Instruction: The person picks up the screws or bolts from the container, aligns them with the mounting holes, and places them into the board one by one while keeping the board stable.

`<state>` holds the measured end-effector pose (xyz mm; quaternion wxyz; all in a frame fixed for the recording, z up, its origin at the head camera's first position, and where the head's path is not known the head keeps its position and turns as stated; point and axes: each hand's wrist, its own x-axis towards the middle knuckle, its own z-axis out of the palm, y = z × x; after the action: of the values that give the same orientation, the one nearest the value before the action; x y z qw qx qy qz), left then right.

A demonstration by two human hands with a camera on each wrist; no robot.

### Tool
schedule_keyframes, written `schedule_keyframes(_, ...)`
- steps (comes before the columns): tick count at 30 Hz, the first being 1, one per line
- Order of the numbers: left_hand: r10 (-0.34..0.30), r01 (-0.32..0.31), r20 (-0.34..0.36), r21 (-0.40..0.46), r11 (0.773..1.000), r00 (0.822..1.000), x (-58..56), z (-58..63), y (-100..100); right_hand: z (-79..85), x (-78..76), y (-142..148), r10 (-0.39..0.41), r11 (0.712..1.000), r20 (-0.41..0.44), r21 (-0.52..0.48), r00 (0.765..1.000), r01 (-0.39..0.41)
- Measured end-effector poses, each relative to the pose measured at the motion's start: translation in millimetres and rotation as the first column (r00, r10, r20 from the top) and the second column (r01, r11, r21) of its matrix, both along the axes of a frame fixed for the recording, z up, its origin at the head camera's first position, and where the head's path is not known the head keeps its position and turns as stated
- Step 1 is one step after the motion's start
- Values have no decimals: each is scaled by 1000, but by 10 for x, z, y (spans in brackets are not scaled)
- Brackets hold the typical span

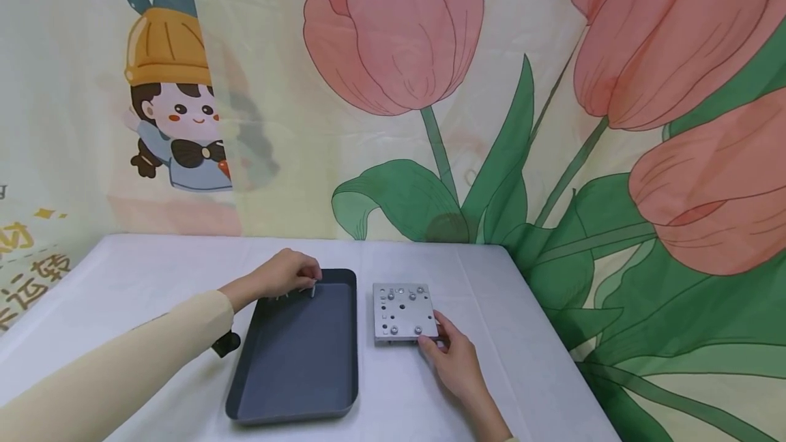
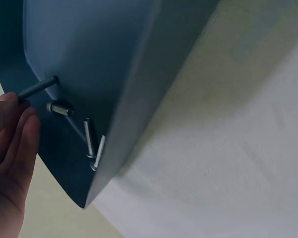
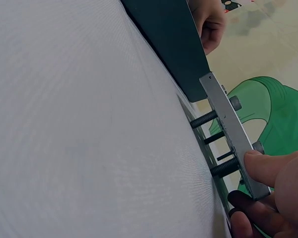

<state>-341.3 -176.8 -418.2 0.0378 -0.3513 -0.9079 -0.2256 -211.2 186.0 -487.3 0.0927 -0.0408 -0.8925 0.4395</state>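
Over the far end of a dark grey tray [image 1: 295, 360], my left hand [image 1: 285, 273] pinches a metal screw [image 2: 38, 88] between thumb and fingertips. Its free end points down into the tray. Several loose screws [image 2: 60, 108] lie in that same end. To the tray's right is a square metal plate [image 1: 402, 319] with drilled holes and several screw heads on top. My right hand [image 1: 454, 363] holds its near right edge, thumb [image 3: 268, 166] against the plate and fingers beneath. Threaded shanks [image 3: 204, 119] stick out under the plate in the right wrist view.
A white cloth covers the table [image 1: 491, 305]. Behind it hangs a printed backdrop [image 1: 276, 87] with tulips and a cartoon figure. A black object [image 1: 227, 344] shows below my left sleeve, beside the tray's left wall.
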Motion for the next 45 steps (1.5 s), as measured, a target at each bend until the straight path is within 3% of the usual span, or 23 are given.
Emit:
schedule_keyframes(8,31,-33,27,65,997,999,-16,44,127,4,12,2,9,1000,0,-8,1000,-9)
schedule_keyframes(12,17,-20,28,104,994,999,-31,110,218,6,11,4,9,1000,0,-6,1000,-9)
schedule_keyframes(27,-14,-7,105,199,980,994,-12,301,745,10,9,-22,1,1000,-3,-9,1000,-1)
schedule_keyframes(45,-68,48,92,199,979,993,-34,197,1165,18,11,-6,1,1000,-7,-7,1000,-1)
